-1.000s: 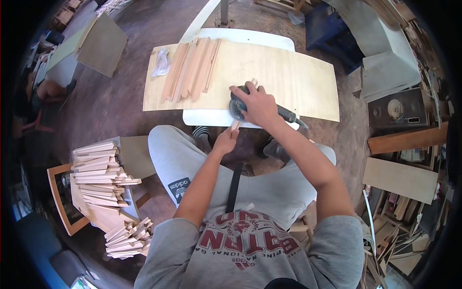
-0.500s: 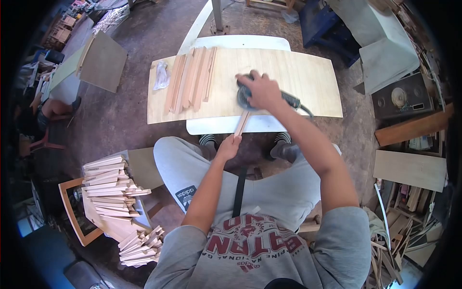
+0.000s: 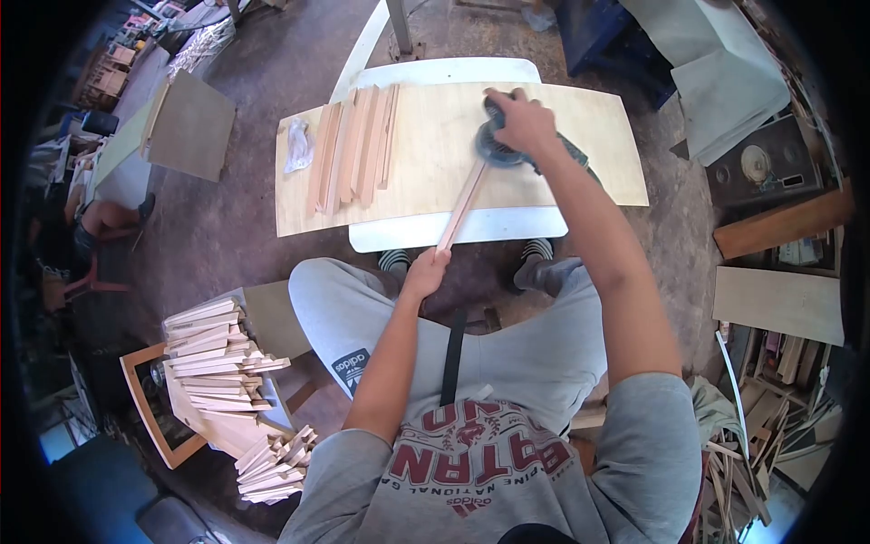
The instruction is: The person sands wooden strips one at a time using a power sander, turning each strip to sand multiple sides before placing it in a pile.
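Observation:
My left hand (image 3: 429, 272) is closed round the near end of a narrow wood strip (image 3: 464, 205), which slants up and away over the table's front edge. On the strip's far end rests a power sander (image 3: 494, 143), with my right hand (image 3: 527, 122) wrapped over its top. The sander's pad looks slightly blurred. Beneath lies a pale plywood board (image 3: 435, 172) on a white table (image 3: 399, 234). Several wood strips (image 3: 355, 150) lie side by side on the board's left half, beside a crumpled clear plastic bag (image 3: 297, 145).
At lower left, several stacked wood strips (image 3: 213, 363) sit by a wooden frame (image 3: 136, 399). A person (image 3: 100, 222) sits at far left. A speaker panel (image 3: 759, 168) and scrap wood (image 3: 752, 435) line the right side. A metal post (image 3: 399, 27) stands behind the table.
My right hand and the sander have moved right and slightly away, toward the strip's far end. More of the strip shows now. My left hand stays nearly in place.

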A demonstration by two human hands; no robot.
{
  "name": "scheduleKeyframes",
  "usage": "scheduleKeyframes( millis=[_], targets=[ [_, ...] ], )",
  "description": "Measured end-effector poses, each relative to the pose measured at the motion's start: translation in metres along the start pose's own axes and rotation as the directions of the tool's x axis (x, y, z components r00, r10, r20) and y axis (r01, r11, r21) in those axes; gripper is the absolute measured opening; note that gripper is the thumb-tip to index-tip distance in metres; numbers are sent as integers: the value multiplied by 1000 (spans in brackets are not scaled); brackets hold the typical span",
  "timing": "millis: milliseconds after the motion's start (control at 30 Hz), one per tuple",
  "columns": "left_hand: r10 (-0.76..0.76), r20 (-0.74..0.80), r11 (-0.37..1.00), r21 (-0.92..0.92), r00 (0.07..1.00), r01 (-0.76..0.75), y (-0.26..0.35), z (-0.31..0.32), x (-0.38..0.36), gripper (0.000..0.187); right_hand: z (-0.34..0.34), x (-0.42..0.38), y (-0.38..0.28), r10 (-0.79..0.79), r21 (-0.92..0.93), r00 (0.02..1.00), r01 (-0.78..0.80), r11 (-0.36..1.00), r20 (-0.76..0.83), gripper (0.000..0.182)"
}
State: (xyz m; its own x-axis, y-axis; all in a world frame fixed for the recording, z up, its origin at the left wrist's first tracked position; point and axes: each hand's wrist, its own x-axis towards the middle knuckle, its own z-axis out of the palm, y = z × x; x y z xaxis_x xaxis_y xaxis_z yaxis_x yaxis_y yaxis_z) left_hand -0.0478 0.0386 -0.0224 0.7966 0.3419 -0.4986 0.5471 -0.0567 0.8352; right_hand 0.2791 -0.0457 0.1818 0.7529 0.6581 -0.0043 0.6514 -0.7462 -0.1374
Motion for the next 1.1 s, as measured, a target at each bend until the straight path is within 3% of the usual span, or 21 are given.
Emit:
scheduleKeyframes(
  millis=[100, 200, 233, 300, 333, 367, 400, 467, 567, 667, 700, 800, 833, 867, 933, 967, 1000, 1033, 1100],
  targets=[
    [-118, 63, 931, -340, 991, 132, 27, -13, -2, 46, 5, -3, 36, 80, -127, 996, -85, 988, -42, 74],
    [-196, 159, 967, -133, 968, 218, 67, -16, -10, 74, 6, -39, 65, 196, -47, 980, -198, 979, -40, 83],
    [-283, 210, 957, 134, 936, 259, 79, -25, -2, 68, 7, -50, 72, 232, 5, 972, -232, 973, -45, 86],
    [-79, -93, 853, 509, 992, 116, 110, -32, 9, 50, 9, -67, 80, 237, -27, 970, -239, 971, -52, 86],
    [60, -201, 730, 677, 978, 94, 118, -33, 15, 41, 10, -76, 82, 243, -44, 969, -245, 968, -48, 87],
    [319, -260, 699, 713, 911, -41, 119, -38, 29, 31, 12, -83, 83, 253, -27, 966, -255, 967, -60, 87],
    [558, -294, 631, 758, 776, -166, 115, -47, 49, 25, 13, -87, 84, 255, -24, 965, -256, 966, -59, 87],
    [795, -70, 232, 953, 603, -195, 113, -70, 81, 30, 11, -93, 82, 253, -25, 965, -255, 967, -65, 87],
    [664, 211, -109, 977, 717, -186, 123, -108, 104, 23, 6, -93, 81, 279, -3, 959, -279, 960, -46, 84],
    [623, 323, -170, 945, 712, -280, 147, -130, 97, 20, 13, -91, 83, 279, 0, 957, -280, 960, -74, 86],
    [506, 298, -79, 951, 810, -300, 168, -134, 79, 20, 14, -90, 83, 286, 3, 955, -287, 958, -84, 86],
    [234, 141, 448, 862, 962, -235, 164, -141, 49, 34, 8, -90, 77, 273, 22, 959, -272, 962, -80, 84],
    [371, 91, 506, 815, 924, -283, 140, -137, 43, 47, 8, -88, 75, 267, 20, 960, -266, 964, -79, 85],
    [381, -21, 610, 756, 924, -235, 123, -126, 37, 49, 10, -87, 73, 263, 20, 962, -262, 965, -79, 86],
    [216, -151, 881, 457, 965, -125, 104, -92, 18, 56, 11, -84, 63, 230, 36, 971, -228, 973, -65, 87],
    [243, -174, 915, 369, 954, -166, 72, -74, 24, 53, 11, -83, 58, 195, 45, 980, -193, 980, -44, 87],
    [65, -114, 994, 91, 991, -54, 75, -55, 9, 44, 11, -85, 53, 161, 50, 987, -160, 986, -20, 88],
    [-89, -3, 979, -186, 996, 87, 83, -37, -8, 34, 10, -88, 43, 140, 50, 990, -139, 989, -10, 88],
    [-187, 23, 938, -292, 982, 185, 79, -9, -24, 36, 9, -97, 20, 69, 101, 997, -65, 993, -42, 88]
  ],
)
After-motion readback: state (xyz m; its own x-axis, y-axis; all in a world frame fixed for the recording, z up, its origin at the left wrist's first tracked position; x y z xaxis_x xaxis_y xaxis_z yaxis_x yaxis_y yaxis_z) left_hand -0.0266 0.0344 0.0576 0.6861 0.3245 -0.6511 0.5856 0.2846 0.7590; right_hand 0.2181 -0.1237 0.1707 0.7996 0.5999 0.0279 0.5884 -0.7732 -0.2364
